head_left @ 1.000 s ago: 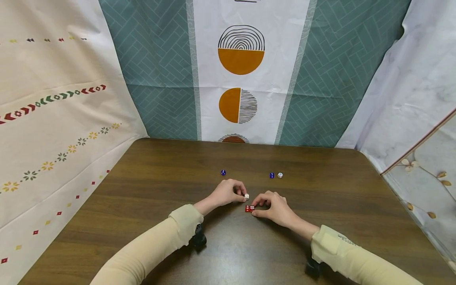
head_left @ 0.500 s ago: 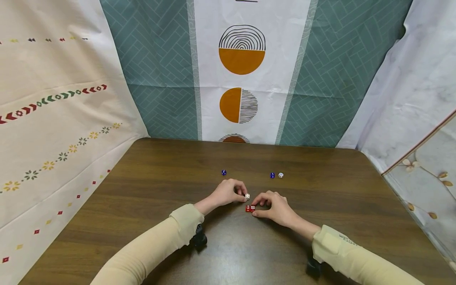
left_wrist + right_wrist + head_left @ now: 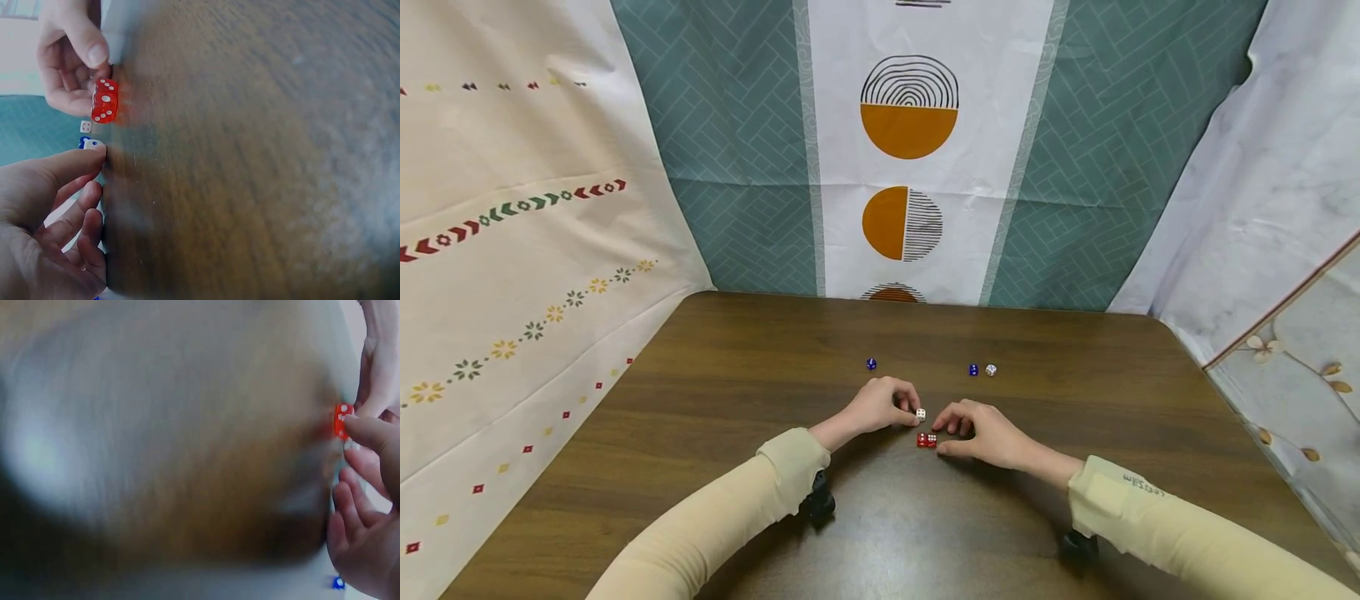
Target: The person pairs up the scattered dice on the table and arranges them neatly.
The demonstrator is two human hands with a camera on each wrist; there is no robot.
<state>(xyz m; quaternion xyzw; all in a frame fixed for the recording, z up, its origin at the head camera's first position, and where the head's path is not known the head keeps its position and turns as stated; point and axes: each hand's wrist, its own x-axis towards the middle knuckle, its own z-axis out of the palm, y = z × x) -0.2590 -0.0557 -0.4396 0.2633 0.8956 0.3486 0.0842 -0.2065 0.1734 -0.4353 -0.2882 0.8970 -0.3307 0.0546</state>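
Two red dice, a left one (image 3: pixel 921 440) and a right one (image 3: pixel 932 440), sit side by side on the table. My right hand (image 3: pixel 985 435) is just to their right, thumb and forefinger parted with nothing between them. Beyond the red pair, my left hand (image 3: pixel 880 405) pinches a white die (image 3: pixel 921 414) between thumb and fingers. In the left wrist view the left thumb covers part of that white die (image 3: pixel 95 144), and the red dice (image 3: pixel 105 100) stand in front of the other hand. From the right wrist, the thumb overlaps the red dice (image 3: pixel 340 420).
Farther back on the wooden table (image 3: pixel 760 350) lie a blue die (image 3: pixel 871 364) at left and, at right, another blue die (image 3: pixel 973 369) beside a white die (image 3: pixel 991 370). Patterned cloths (image 3: pixel 737 150) hang behind the table and along both sides.
My right hand has drawn back slightly to the right, its fingertips leaving the right red die. The left hand and the white die in it stay in place.
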